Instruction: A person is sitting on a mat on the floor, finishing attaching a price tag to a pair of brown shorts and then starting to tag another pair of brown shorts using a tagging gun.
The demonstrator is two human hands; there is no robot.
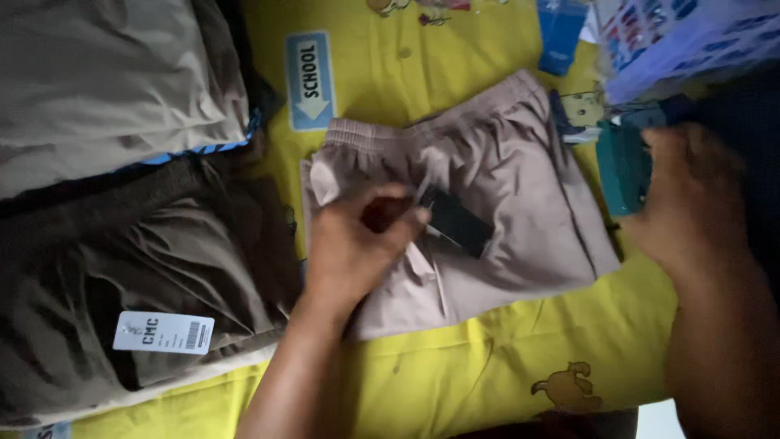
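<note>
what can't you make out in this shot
Head view only:
- Teal object: the right hand covers part of it and is motion-blurred; kind unclear.
- Dark tag on the folded pinkish shorts: the left hand hides its top.
- Brown garment pile: cut off by left edge.

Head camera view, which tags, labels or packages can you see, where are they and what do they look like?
White rectangular hang tag with barcode: lower left, on the dark bagged garment.
Blue arrow label: printed on yellow sheet, above the pinkish shorts.
Black tag: on shorts, beside left hand.
</note>
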